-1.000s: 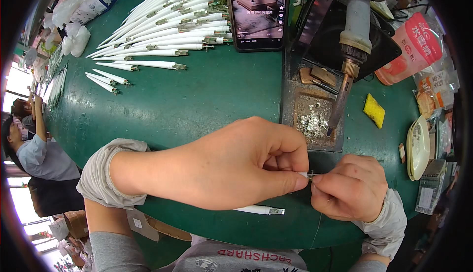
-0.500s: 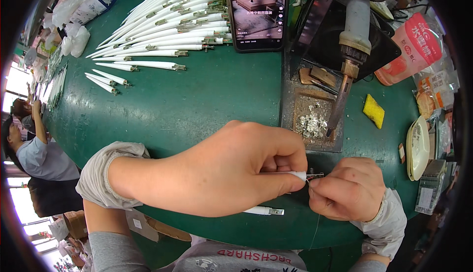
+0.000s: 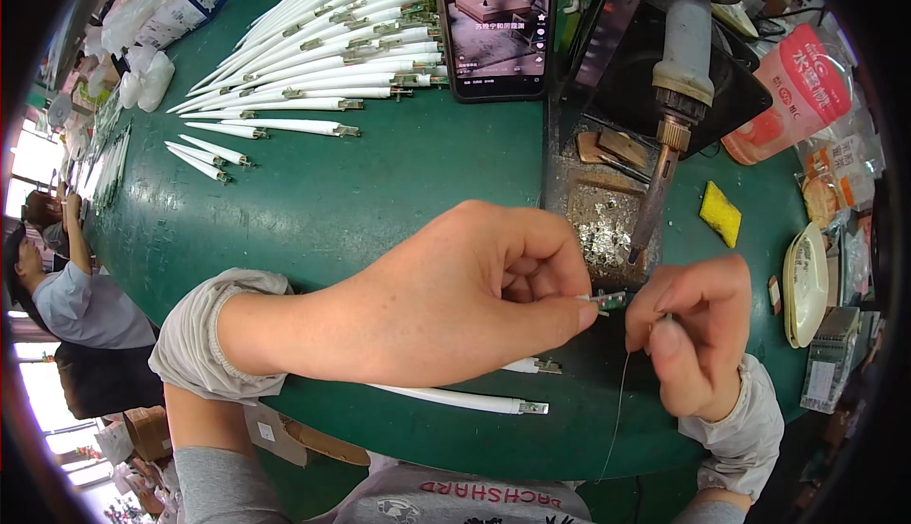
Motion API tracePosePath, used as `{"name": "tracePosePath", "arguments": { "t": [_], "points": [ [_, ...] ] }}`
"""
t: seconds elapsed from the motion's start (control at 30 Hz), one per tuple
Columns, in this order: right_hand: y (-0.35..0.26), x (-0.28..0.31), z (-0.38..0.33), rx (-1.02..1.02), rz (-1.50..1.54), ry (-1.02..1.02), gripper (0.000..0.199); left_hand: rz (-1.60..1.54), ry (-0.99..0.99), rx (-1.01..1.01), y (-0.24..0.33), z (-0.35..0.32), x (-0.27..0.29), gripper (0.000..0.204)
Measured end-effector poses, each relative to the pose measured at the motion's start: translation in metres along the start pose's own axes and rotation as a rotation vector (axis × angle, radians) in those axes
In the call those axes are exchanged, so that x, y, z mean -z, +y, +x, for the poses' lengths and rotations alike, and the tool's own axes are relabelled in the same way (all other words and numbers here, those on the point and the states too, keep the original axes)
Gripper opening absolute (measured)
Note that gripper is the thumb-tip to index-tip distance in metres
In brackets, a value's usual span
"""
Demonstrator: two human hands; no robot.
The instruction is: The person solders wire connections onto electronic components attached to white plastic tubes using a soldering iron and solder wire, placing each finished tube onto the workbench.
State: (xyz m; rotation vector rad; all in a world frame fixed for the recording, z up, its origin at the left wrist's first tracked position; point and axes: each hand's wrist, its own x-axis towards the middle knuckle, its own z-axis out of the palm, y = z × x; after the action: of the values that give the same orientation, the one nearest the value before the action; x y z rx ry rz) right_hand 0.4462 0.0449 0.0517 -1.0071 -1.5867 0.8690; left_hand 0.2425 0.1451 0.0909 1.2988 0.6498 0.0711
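Observation:
My left hand (image 3: 465, 301) pinches a white tapered stylus-like stick, mostly hidden by my fingers. From my fingertips its small green circuit board (image 3: 610, 301) pokes out to the right, just short of the soldering tray's front edge. My right hand (image 3: 697, 325), a little apart from that board, has thumb and forefinger closed on a thin wire (image 3: 622, 410) that trails down over the table's near edge. Beneath my left wrist lies a white stick (image 3: 465, 399) with a board at its end, and part of a second one (image 3: 534, 365) shows beside it.
A soldering iron (image 3: 655, 182) rests in its stand, tip down over a tray (image 3: 622, 282) of solder bits. To its right lies a yellow sponge (image 3: 720, 214). Many white sticks (image 3: 323, 83) fan out at the far left by a propped phone (image 3: 493, 87). Another person (image 3: 81, 296) sits leftward.
My left hand has shifted slightly away from me with the stick, uncovering more of the sticks below. My right hand has drawn off the board, rightward and a bit farther out, carrying the wire.

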Motion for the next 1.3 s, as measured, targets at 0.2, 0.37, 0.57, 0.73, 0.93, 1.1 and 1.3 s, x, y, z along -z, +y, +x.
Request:
{"name": "tracePosePath", "arguments": {
  "t": [0.2,0.37,0.57,0.73,0.93,1.1,1.3],
  "points": [
    [-0.015,0.000,0.011,-0.261,0.153,0.045,0.014,-0.011,0.093,-0.104,-0.001,0.004,-0.001,0.009],
    [-0.017,-0.001,0.014,-0.338,0.139,0.043,0.014,-0.045,0.091,-0.130,-0.003,0.006,0.003,0.009],
    [-0.015,-0.003,0.014,-0.322,0.152,0.077,0.014,-0.040,0.108,-0.124,-0.001,0.006,0.002,0.008],
    [-0.017,-0.005,0.014,-0.305,0.185,0.103,0.014,-0.063,0.102,-0.161,-0.001,0.006,0.001,0.008],
    [-0.016,-0.005,0.015,-0.300,0.181,0.103,0.014,-0.070,0.087,-0.128,0.003,0.008,0.004,0.007],
    [-0.013,-0.006,0.015,-0.290,0.195,0.106,0.013,-0.139,0.094,0.003,0.007,0.004,0.007,0.007],
    [-0.011,-0.004,0.013,-0.286,0.177,0.084,0.013,-0.036,0.104,-0.108,-0.002,0.004,0.003,0.006]
  ]
}}
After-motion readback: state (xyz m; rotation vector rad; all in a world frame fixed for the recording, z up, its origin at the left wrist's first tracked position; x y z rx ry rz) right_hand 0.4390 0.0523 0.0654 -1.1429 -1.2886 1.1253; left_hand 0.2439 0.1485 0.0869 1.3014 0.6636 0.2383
